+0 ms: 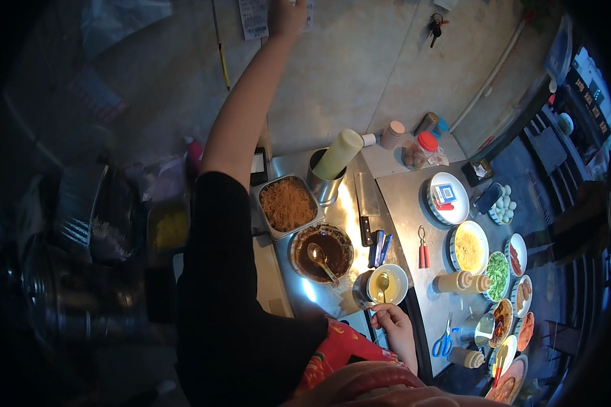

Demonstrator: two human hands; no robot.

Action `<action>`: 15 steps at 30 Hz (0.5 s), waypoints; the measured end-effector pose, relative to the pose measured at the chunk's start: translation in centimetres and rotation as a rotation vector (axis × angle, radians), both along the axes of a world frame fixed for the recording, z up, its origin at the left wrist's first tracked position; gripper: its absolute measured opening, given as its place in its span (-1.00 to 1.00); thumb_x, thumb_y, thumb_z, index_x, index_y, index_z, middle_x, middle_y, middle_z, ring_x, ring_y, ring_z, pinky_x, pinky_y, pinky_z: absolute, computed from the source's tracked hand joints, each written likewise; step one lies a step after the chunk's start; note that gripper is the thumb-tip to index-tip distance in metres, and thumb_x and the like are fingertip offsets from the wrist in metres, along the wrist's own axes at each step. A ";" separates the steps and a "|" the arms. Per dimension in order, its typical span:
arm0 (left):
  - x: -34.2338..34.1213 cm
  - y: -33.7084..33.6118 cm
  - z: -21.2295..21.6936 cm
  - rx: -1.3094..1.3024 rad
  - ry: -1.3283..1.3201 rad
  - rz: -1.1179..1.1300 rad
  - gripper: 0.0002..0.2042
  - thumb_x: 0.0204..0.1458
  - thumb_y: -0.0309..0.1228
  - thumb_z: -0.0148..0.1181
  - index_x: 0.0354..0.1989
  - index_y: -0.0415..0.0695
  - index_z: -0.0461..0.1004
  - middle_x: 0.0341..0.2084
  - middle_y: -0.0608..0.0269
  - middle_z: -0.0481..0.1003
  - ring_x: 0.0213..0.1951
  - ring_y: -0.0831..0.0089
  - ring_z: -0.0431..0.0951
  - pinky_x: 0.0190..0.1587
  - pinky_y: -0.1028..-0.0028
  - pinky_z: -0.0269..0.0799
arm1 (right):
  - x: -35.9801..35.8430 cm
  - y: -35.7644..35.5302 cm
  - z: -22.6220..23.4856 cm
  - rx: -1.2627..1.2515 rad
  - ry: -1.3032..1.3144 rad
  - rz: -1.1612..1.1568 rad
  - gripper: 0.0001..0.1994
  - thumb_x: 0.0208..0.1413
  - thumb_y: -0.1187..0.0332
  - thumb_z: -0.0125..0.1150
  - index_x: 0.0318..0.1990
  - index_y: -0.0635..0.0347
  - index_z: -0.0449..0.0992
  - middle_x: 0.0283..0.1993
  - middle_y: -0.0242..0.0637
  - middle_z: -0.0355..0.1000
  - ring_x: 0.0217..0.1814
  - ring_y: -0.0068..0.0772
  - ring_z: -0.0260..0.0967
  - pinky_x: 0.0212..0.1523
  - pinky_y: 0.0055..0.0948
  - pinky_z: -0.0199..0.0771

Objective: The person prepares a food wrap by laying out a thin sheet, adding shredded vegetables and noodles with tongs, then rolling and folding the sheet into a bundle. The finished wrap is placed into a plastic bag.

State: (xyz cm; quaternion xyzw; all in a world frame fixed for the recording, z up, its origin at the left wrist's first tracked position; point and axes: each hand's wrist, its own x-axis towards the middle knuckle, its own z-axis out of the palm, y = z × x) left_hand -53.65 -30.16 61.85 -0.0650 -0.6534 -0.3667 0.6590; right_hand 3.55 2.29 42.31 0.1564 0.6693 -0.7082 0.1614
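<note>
Steel covers the counter [400, 203] under most of what shows here, and it shines where the light hits it. On the left, the left hand [286, 15] reaches far up the pale wall to a white paper slip [254, 17] pinned near the top edge; it touches the slip, but the picture's rim cuts off the fingers, so I cannot tell whether they pinch it or lie flat. Below that arm sits a rectangular metal tray [288, 203] of thin brown shreds, and just in front of it a round bowl of dark brown sauce [322, 252] with a spoon lying in it. A steel cup behind them holds a tilted pale yellow squeeze bottle [338, 154]. Further right stands a small white bowl [387, 283] of yellowish liquid, glossy, with a metal spoon inside it, close to the counter's near edge. The right hand [392, 320] rests just below this bowl, its fingers curled in narrowly near the rim, though what they grip is too small to make out. Right of that lie red-handled tongs [423, 248] and blue scissors [444, 343], then a curved row of small plates [499, 275] holding yellow, green and reddish foods.
</note>
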 end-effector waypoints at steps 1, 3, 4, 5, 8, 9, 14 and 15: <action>3.8 0.6 -1.5 -0.109 0.018 -0.054 -0.78 0.12 -0.38 0.16 -0.12 -0.22 0.43 -0.31 0.01 0.53 -0.24 0.10 0.57 -0.16 0.16 0.48 | 0.3 0.2 -0.1 -0.001 -0.012 0.006 -0.83 0.35 0.44 0.00 -0.07 0.29 0.51 -0.35 -0.38 0.44 -0.29 -0.61 0.37 -0.16 -0.59 0.38; 13.3 3.5 -5.3 -0.217 -0.016 -0.221 -0.59 0.10 -0.45 0.23 0.12 -0.21 0.33 0.04 -0.03 0.43 0.11 0.04 0.43 0.18 0.18 0.33 | 1.0 0.6 -0.1 -0.073 -0.011 0.024 -0.84 0.35 0.43 0.02 -0.08 0.29 0.51 -0.35 -0.39 0.45 -0.29 -0.62 0.36 -0.17 -0.60 0.37; 18.4 5.0 -6.7 -0.339 -0.174 -0.417 -0.53 0.11 -0.42 0.23 0.20 -0.18 0.29 0.10 -0.06 0.40 0.16 0.08 0.40 0.22 0.23 0.31 | 1.2 0.8 0.0 -0.073 -0.027 0.055 -0.84 0.34 0.43 0.03 -0.08 0.30 0.51 -0.34 -0.39 0.46 -0.30 -0.62 0.36 -0.17 -0.60 0.37; 23.5 6.6 -7.9 -0.464 -0.439 -0.667 -0.43 0.08 -0.39 0.27 0.26 -0.22 0.21 0.18 -0.14 0.30 0.22 -0.01 0.34 0.27 0.20 0.28 | 1.4 1.0 0.1 -0.083 -0.018 0.082 -0.84 0.33 0.41 0.06 -0.08 0.29 0.51 -0.34 -0.37 0.46 -0.29 -0.59 0.37 -0.17 -0.58 0.37; 36.1 11.7 -9.7 -0.925 -0.535 -1.138 -0.46 0.21 -0.29 0.16 0.33 -0.15 0.20 0.36 -0.10 0.10 0.42 0.04 0.08 0.40 0.12 0.08 | 1.1 0.9 0.8 -0.295 0.029 0.128 -0.77 0.34 0.31 0.05 -0.07 0.31 0.50 -0.35 -0.32 0.44 -0.29 -0.56 0.39 -0.20 -0.55 0.40; 39.5 13.1 -10.3 -1.134 -0.350 -1.159 -0.46 0.22 -0.28 0.14 0.34 -0.13 0.19 0.34 -0.12 0.14 0.42 0.04 0.08 0.40 0.03 0.07 | 1.0 0.8 1.2 -0.425 0.029 0.106 -0.77 0.36 0.31 0.02 -0.05 0.29 0.49 -0.37 -0.35 0.45 -0.30 -0.57 0.41 -0.21 -0.56 0.42; 50.1 21.0 -13.9 -1.269 0.096 -1.759 -0.49 0.28 -0.12 -0.08 0.33 -0.10 0.25 0.25 -0.04 0.28 0.29 0.04 0.25 0.35 -0.01 0.09 | 1.5 -0.3 3.4 -0.885 0.120 0.002 -0.70 0.38 0.26 -0.03 0.12 0.23 0.34 -0.11 -0.28 0.35 -0.05 -0.43 0.33 -0.01 -0.42 0.35; 51.7 23.3 -14.1 -1.153 0.020 -1.988 -0.49 0.29 -0.08 -0.13 0.32 -0.09 0.26 0.24 -0.02 0.31 0.26 0.04 0.28 0.33 0.01 0.11 | 2.2 -0.3 3.8 -0.917 0.135 -0.014 -0.68 0.38 0.25 -0.04 0.16 0.22 0.30 -0.04 -0.25 0.33 0.02 -0.40 0.30 0.05 -0.38 0.33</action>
